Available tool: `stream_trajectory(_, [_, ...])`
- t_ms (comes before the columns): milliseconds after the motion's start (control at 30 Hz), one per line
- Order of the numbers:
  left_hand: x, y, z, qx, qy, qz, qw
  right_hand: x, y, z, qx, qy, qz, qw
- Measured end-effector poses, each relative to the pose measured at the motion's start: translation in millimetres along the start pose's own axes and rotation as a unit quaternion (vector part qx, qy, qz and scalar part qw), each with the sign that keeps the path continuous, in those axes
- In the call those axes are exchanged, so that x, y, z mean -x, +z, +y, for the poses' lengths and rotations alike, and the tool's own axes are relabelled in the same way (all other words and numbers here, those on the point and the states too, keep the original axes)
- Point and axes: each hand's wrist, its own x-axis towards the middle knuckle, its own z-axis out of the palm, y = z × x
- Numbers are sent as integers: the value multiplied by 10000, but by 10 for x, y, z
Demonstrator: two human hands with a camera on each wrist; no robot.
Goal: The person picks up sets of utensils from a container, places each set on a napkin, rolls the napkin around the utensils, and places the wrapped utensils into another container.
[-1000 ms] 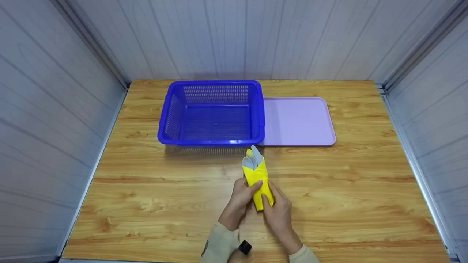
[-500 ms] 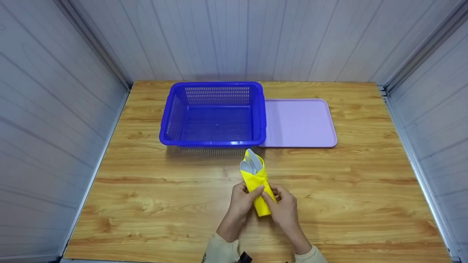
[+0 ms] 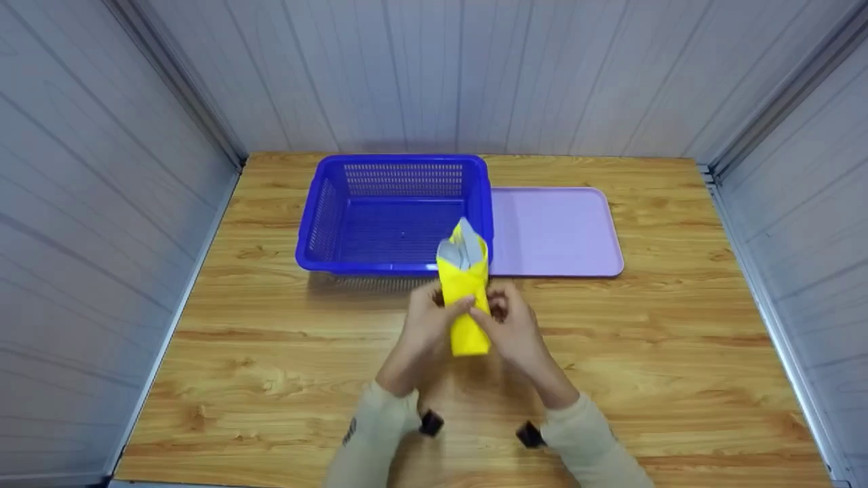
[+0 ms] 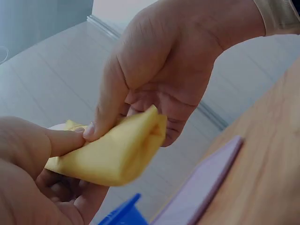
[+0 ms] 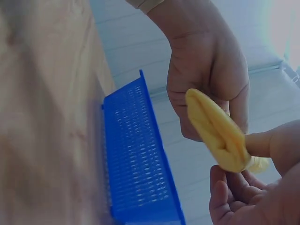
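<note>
A yellow napkin (image 3: 466, 332) is folded into a narrow pouch around grey-white cutlery (image 3: 461, 249), whose tops stick out at its far end; one looks like a knife, another like a spoon. My left hand (image 3: 426, 324) grips the pouch from the left, thumb on its front. From the right, my right hand (image 3: 517, 331) pinches the other side, its thumb meeting the left one. The right wrist view shows the folded lower end of the napkin (image 5: 215, 131) between both hands, lifted off the table. The fingers behind the pouch are partly hidden.
A blue perforated basket (image 3: 393, 266) stands at the back, left of the middle. Against its right side lies a flat lilac tray (image 3: 556, 234). The wooden table (image 3: 271, 366) is bounded by pale panel walls (image 3: 420, 74) at the back and sides.
Both hands have lifted the wrapped cutlery and carried it away from the body, slightly left. Its top now overlaps the basket's front right corner in the head view. Basket and tray stay put.
</note>
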Motion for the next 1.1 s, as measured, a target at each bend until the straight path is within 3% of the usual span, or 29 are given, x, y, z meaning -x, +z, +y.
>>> stream_trajectory(133, [-431, -104, 242, -406, 10, 201, 9990, -456, 73, -145, -538, -19, 0, 9985])
stream_trajectory(267, [-872, -260, 449, -745, -429, 14, 9963, -978, 177, -220, -821, 335, 79, 9960])
stream_trajectory(367, [-1144, -388, 548, -1019, -884, -173, 9907, -1319, 268, -225, -455, 762, 185, 9959])
stream_trajectory(500, [-1415, -518, 572, -1522, -1341, -222, 9790, -1651, 420, -174, 440, 1205, 116, 9917])
stream_trajectory(667, [-1631, -612, 429, -2348, -1565, -232, 9591, -1878, 594, -64, 1469, 1598, -55, 9761])
stream_trajectory(767, [-1713, -637, 284, -2752, -1698, 38, 9463, -1939, 684, 36, 1838, 1806, -171, 9661])
stream_trajectory(833, [-1740, -637, 189, -3012, -1937, 243, 9334, -1952, 739, 108, 2053, 1949, -305, 9586])
stream_trajectory(933, [-1771, -606, 74, -3614, -2094, 351, 9079, -1952, 797, 196, 2377, 2100, -413, 9475])
stream_trajectory(1033, [-1783, -553, 10, -4147, -1853, 430, 8899, -1960, 816, 245, 2603, 2168, -409, 9400])
stream_trajectory(1100, [-1777, -519, -9, -4328, -1657, 554, 8844, -1972, 809, 260, 2520, 2273, -404, 9398])
